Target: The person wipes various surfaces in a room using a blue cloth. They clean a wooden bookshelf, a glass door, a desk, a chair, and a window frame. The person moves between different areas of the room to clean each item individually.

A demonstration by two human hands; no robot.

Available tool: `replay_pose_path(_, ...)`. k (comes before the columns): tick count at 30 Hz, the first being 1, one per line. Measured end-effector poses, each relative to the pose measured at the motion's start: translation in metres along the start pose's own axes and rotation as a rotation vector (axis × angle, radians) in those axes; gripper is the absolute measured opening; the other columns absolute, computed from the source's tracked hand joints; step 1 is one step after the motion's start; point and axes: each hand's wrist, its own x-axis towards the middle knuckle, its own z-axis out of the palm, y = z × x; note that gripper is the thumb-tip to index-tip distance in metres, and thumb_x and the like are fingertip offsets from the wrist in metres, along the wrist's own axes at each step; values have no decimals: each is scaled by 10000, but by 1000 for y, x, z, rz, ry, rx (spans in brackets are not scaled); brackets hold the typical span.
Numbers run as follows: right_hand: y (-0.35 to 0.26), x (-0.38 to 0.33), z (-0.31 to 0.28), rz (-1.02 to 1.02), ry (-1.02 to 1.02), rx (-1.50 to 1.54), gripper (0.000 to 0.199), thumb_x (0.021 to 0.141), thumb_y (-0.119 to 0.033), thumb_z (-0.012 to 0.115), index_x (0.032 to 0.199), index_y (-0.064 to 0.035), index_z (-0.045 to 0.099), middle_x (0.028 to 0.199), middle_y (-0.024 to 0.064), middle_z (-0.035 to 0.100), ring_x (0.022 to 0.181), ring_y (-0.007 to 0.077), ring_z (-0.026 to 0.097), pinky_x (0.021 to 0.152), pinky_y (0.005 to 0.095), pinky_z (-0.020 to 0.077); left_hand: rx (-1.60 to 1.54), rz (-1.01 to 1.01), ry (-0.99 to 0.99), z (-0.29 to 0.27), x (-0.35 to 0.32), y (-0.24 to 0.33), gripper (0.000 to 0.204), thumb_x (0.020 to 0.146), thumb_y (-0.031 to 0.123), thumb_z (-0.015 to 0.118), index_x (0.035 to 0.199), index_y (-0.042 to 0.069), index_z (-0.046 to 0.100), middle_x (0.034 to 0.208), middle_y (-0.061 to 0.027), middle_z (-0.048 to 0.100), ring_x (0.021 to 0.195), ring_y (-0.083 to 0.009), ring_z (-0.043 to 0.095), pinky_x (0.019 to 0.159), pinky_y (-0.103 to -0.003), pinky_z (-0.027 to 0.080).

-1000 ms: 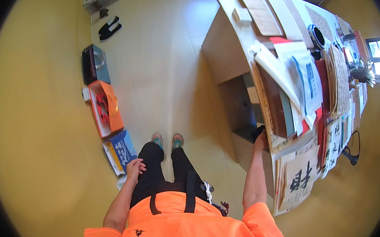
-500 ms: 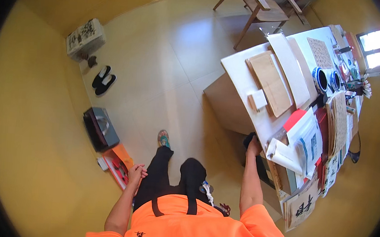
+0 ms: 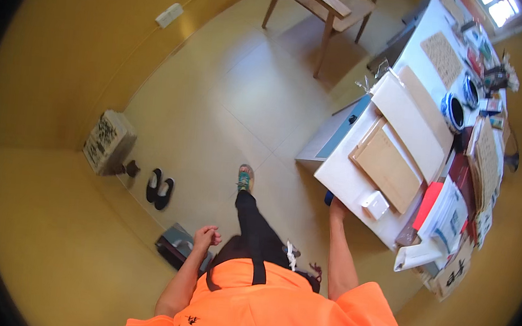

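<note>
My left hand [image 3: 207, 237] hangs at my left side with its fingers loosely curled and a little apart; nothing shows in it. Below and beside it is a dark grey box-like case [image 3: 174, 242], not visibly touched. My right hand [image 3: 337, 209] is low beside the near edge of the white-topped desk [image 3: 335, 183], partly hidden by the desktop. Its fingers are closed round a dark blue rounded object [image 3: 329, 197], of which only a small part shows; its kind I cannot make out.
The desk carries wooden boards [image 3: 391, 168], a small white box [image 3: 374, 205], blue-and-white pots [image 3: 453, 113] and stacked papers [image 3: 444, 210]. A wooden chair [image 3: 330, 11] stands ahead. Black shoes [image 3: 160, 189] and a wrapped paper stack [image 3: 109, 142] lie along the left wall.
I have stepped forward along the desk, and the chair and a blue-fronted drawer show more fully. My right hand keeps the dark blue object. The orange and red items beside my left hand have left view.
</note>
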Motion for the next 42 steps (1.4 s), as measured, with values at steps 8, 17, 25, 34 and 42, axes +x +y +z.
replay_pose_path(8, -76, 12, 98, 322, 152, 149, 587, 849, -422, 576, 1317, -78, 492, 1347, 165, 491, 1253, 374, 415, 1068, 404, 297, 194, 89, -83, -20, 62, 196, 212, 921, 97, 463, 1070, 15, 589, 772, -66, 642, 610, -152, 627, 559, -261, 510)
replay_pose_path(17, -235, 59, 135, 772, 395, -122, 684, 803, -341, 625, 1387, -70, 397, 1388, 176, 444, 1258, 333, 428, 1059, 400, 299, 456, 85, -295, -26, 156, 361, 201, 920, 104, 474, 1059, 14, 589, 764, -76, 635, 609, -165, 628, 538, -269, 505)
replay_pose_path(25, -264, 139, 166, 811, 750, -495, 618, 793, -229, 613, 1367, -100, 422, 1269, 185, 544, 1138, 406, 508, 959, 488, 383, 601, 163, -314, -22, 214, 534, 202, 925, 113, 463, 1044, 20, 596, 744, -67, 625, 574, -154, 612, 505, -261, 482)
replay_pose_path(34, -266, 249, 168, 1183, 603, -698, 708, 788, -298, 609, 1431, -265, 313, 1364, 147, 459, 1169, 418, 479, 939, 530, 401, 677, 110, -312, 36, 259, 623, 190, 935, 102, 470, 1030, -6, 595, 766, -103, 643, 577, -178, 627, 514, -275, 502)
replay_pose_path(42, -242, 389, 178, 337, 261, -895, 652, 663, -73, 712, 1260, -220, 495, 1407, 27, 390, 1147, 335, 424, 875, 539, 373, 804, 86, -432, 146, 272, 665, 219, 939, 127, 472, 1063, -4, 598, 806, -94, 648, 632, -167, 634, 565, -259, 508)
